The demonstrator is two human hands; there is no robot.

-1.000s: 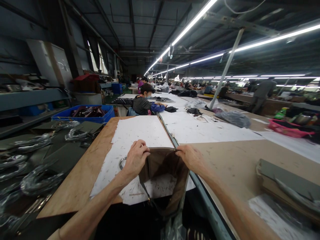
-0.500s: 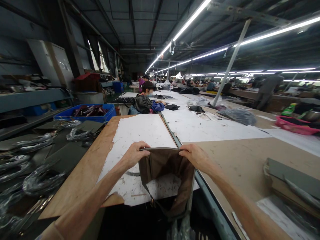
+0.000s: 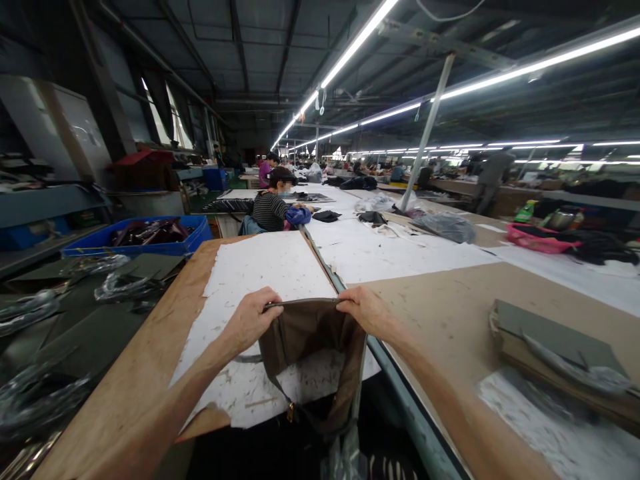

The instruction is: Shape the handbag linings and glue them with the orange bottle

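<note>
A brown fabric bag (image 3: 295,340) hangs from both my hands at the near edge of the table, its top rim pulled straight between them. My left hand (image 3: 257,313) pinches the rim's left end, and my right hand (image 3: 364,308) pinches the right end. The bag's inside faces me, and white paper (image 3: 270,267) shows through its opening. A gold-coloured zipper pull (image 3: 291,412) dangles at the lower left. Clear plastic wrap (image 3: 345,460) is seen below the bag, where its lower part is hard to make out.
Olive-grey bag pieces with plastic-wrapped handles (image 3: 120,287) lie at left, beside a blue crate (image 3: 200,233). Another olive-grey bag (image 3: 555,340) rests on the right. A metal rail (image 3: 400,380) runs along the table. A co-worker in a striped top (image 3: 267,212) sits ahead.
The whole view has shifted, with the surroundings sliding left as the head turned right. Both my hands still hold the bag's rim, in nearly the same pose.
</note>
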